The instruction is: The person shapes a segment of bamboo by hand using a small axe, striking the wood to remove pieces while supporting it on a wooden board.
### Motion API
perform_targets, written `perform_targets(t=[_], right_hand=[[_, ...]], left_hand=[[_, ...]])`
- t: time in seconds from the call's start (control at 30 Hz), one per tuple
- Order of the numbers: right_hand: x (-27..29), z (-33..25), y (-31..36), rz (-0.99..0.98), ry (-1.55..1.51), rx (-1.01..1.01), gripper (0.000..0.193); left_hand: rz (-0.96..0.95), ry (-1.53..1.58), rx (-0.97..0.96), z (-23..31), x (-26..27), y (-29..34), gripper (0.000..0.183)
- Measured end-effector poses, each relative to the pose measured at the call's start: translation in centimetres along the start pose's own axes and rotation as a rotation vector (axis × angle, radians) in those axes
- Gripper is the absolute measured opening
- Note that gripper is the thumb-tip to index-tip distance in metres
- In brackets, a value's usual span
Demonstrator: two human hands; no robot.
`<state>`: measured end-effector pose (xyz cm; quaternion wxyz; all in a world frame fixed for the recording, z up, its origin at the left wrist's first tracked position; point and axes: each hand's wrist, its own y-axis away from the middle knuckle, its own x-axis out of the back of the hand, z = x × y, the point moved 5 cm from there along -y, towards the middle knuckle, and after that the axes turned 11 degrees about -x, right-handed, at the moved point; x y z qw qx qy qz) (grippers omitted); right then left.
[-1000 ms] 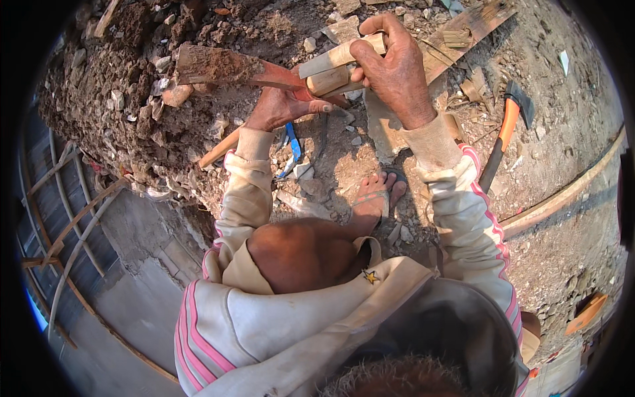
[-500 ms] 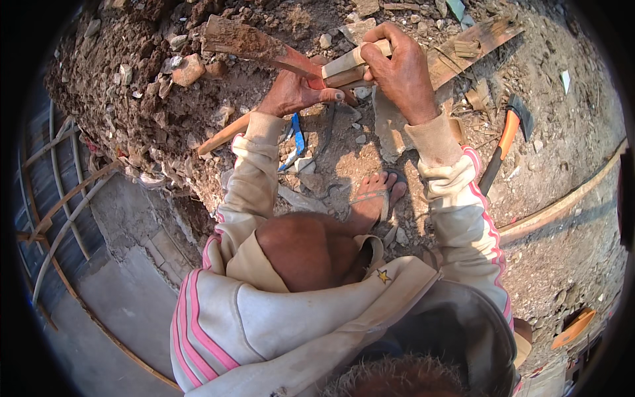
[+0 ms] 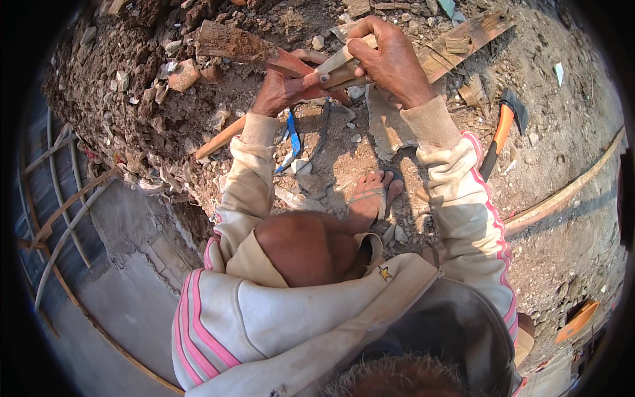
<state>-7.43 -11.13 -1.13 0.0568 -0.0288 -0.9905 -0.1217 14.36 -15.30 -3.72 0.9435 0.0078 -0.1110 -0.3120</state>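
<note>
My left hand (image 3: 284, 86) is closed round the middle of a rusty reddish pickaxe head (image 3: 238, 45), its thumb lying along pale wood beside the metal. A round wooden handle (image 3: 221, 137) slants out below my left wrist, in line with the head; where they join is hidden by the hand. In my right hand (image 3: 395, 63), thumb and bent fingers pinch a pale flat strip of wood (image 3: 338, 61). The strip's far end meets the pickaxe head at my left hand. A second, darker length of wood lies just beneath it.
A split plank (image 3: 466, 46) lies beyond my right hand. To the right rests a hatchet (image 3: 504, 126) with an orange and black handle. A blue strap (image 3: 293, 134) lies below my left hand. My sandalled foot (image 3: 370, 198) stands among stones. Bent poles (image 3: 66, 231) are at lower left.
My left hand has shifted its grip, its thumb now up against the wood. The right hand has moved slightly left and up with the strip.
</note>
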Motion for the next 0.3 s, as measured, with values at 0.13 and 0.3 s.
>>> perform_targets(t=[0.13,0.3], right_hand=[[2.3,0.1,1.4,0.055,0.095,-0.001,0.039],[13.1,6.5,5.1,0.252,0.244,-0.086,0.055]], left_hand=[[-0.036,0.003,0.021,-2.1,0.7,0.5,0.048],[-0.047,0.003,-0.005,-0.3,-0.4,0.3,0.051]])
